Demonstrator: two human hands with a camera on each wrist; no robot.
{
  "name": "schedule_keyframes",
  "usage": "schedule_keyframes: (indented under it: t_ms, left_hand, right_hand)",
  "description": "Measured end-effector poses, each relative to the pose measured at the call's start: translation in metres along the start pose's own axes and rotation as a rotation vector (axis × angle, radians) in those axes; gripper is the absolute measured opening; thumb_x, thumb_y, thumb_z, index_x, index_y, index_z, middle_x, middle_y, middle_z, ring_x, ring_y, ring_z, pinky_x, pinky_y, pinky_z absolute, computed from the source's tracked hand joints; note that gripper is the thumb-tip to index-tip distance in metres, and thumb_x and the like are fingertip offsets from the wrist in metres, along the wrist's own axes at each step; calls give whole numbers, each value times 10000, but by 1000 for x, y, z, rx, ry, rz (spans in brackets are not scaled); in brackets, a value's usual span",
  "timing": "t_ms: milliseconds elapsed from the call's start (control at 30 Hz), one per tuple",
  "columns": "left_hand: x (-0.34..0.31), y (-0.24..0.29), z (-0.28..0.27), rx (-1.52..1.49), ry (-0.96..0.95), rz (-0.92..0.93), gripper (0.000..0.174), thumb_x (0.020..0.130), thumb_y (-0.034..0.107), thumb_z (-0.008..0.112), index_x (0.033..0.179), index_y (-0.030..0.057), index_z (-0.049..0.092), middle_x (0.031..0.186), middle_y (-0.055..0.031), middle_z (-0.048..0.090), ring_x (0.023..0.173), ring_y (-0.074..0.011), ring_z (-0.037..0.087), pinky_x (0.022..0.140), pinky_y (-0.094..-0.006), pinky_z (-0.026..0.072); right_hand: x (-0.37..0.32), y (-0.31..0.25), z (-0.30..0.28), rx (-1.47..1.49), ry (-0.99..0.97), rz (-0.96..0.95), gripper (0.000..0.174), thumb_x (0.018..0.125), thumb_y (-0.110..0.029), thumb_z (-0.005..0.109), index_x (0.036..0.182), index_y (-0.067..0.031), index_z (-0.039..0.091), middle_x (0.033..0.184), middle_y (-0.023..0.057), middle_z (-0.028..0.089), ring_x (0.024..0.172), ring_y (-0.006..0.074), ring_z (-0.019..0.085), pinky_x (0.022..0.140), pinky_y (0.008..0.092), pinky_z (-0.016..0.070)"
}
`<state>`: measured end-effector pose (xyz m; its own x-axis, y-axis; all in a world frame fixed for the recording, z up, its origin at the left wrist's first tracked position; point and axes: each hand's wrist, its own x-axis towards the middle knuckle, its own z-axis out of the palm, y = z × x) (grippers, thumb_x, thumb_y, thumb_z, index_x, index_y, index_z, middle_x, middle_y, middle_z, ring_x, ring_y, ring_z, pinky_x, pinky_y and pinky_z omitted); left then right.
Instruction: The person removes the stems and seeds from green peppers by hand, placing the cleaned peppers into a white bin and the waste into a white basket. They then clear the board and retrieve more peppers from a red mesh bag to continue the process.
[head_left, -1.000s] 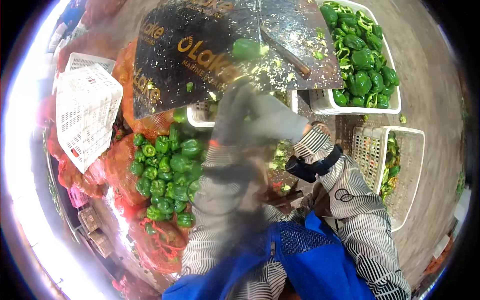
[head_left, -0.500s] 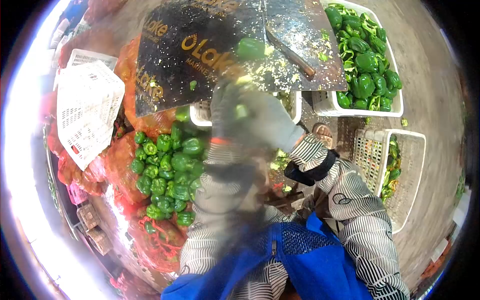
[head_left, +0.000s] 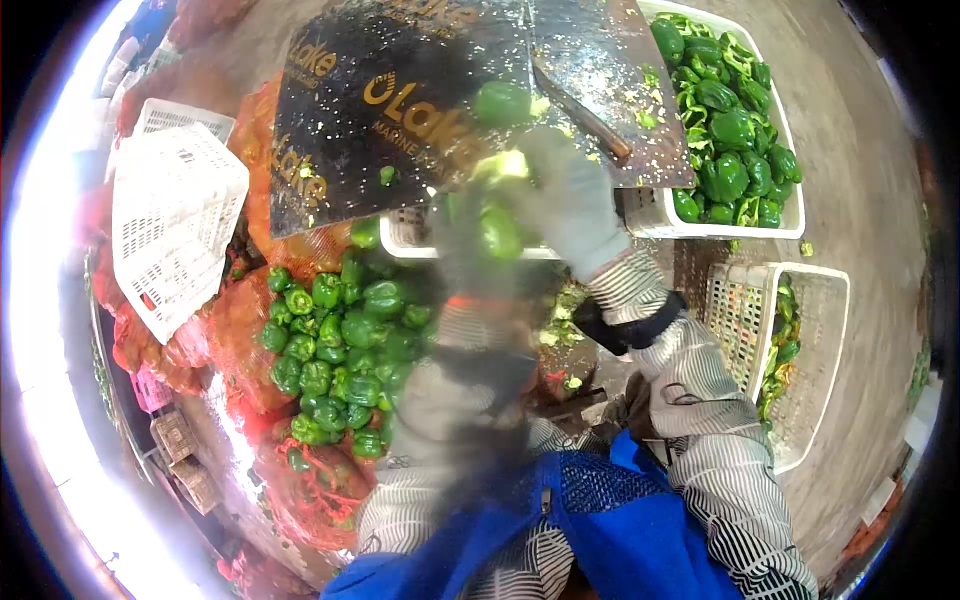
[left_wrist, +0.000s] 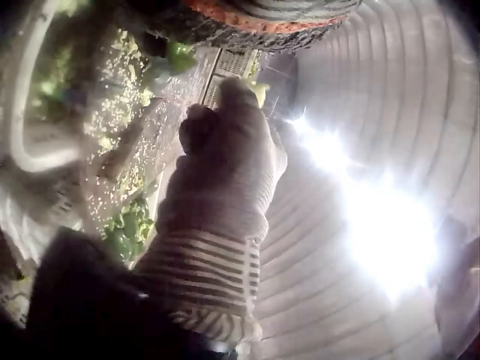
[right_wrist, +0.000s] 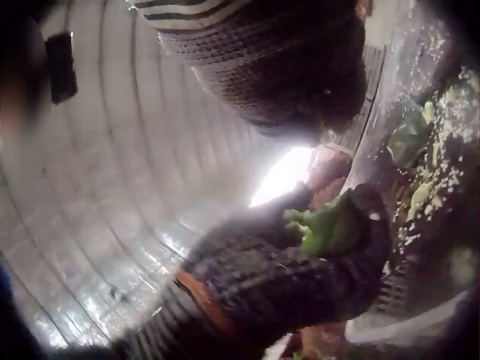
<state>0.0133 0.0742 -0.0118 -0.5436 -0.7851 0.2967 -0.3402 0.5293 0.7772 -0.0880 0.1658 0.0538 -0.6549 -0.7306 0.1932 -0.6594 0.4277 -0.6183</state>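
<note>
My left hand (head_left: pixel 465 235), in a dark glove with an orange cuff band, grips a green bell pepper (head_left: pixel 500 232); the right wrist view shows this pepper (right_wrist: pixel 334 227) cupped in the curled fingers. To its right, my right hand (head_left: pixel 575 195) wears a grey glove and pinches a pale green pepper core (head_left: pixel 505 165) at its fingertips. In the left wrist view a pale bit of the core (left_wrist: pixel 260 91) shows past the right hand (left_wrist: pixel 225 161). Both hands are over the near edge of a dark board (head_left: pixel 330 120), blurred in the head view.
On the board lie a knife (head_left: pixel 590 120), a green pepper (head_left: pixel 502 104) and scattered seeds. A white crate of peppers (head_left: pixel 800 215) stands at right, a scrap crate (head_left: pixel 840 330) below it. Whole peppers (head_left: pixel 330 340) are heaped at left beside stacked white crates (head_left: pixel 180 220) and red mesh sacks.
The two hands were close together on the pepper. My right hand has moved up and away with the pale core, and more of the green pepper now shows in my left hand.
</note>
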Motion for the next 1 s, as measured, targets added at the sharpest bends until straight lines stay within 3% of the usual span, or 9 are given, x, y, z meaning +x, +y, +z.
schedule_keyframes:
  t_ms: [133,200,400,500,667,733,933,967,1000]
  left_hand:
    - [28,17,-28,-1552,-65,-784,263,936,333,595,1099,127,599,938,-55,667,800,-163,658,729,-309,605]
    - [27,-9,-17,-912,-74,-336,328,960,378,554,1160,119,580,1017,-76,647,887,-178,648,750,-309,596]
    - [15,14,3,-1050,-190,-658,279,979,179,534,1246,101,544,1144,-95,611,982,-218,626,908,-375,538]
    - [39,-100,49,-643,-854,-458,328,1000,332,421,1127,62,557,1149,-88,549,999,-191,560,796,-339,525]
    - [22,-111,48,-474,-537,-349,350,990,227,523,1312,89,516,1266,-108,583,1128,-260,593,975,-420,506]
    - [43,-51,53,-2083,-990,-343,438,972,332,560,1333,97,484,1348,-112,522,1199,-248,541,1019,-453,470]
    - [34,-8,91,-671,-429,191,385,984,248,532,1307,45,479,1398,-166,468,1245,-299,514,1048,-411,453]
    - [29,26,97,-1445,-321,-406,356,982,179,516,1307,39,476,1380,-166,484,1222,-291,540,1045,-385,462]
    - [31,17,105,-624,-375,172,390,975,117,506,1355,45,451,1386,-170,479,1242,-292,523,1071,-401,441]
  right_hand:
    - [-12,27,-9,-145,-181,86,285,820,-193,682,1059,-77,579,953,119,606,805,279,636,742,420,503]
    - [-14,23,-12,-195,-176,122,220,843,-201,646,1021,-76,610,919,130,623,844,285,646,753,413,506]
    - [-12,-4,0,-206,-501,-48,336,823,-60,585,1158,-62,619,1239,123,605,946,218,638,920,431,511]
    - [-3,-12,-45,-75,-735,110,195,830,-42,590,1023,-43,613,955,98,612,876,205,623,762,349,553]
    - [-9,19,-37,381,-385,228,165,924,-132,571,1067,-67,621,998,104,612,925,242,610,900,397,511]
    - [-6,31,-42,552,-356,403,193,937,-149,571,1104,-69,625,1053,118,617,998,248,615,960,397,496]
    - [-18,90,-20,623,-327,420,560,944,-314,601,1413,-72,415,1465,218,409,1312,351,454,1089,453,399]
    - [-21,96,-15,640,-358,410,560,944,-314,601,1413,-72,415,1465,218,409,1312,351,454,1089,453,399]
    - [-20,103,-13,975,-206,437,568,930,-288,613,1415,-71,414,1424,219,443,1246,336,507,1032,438,448]
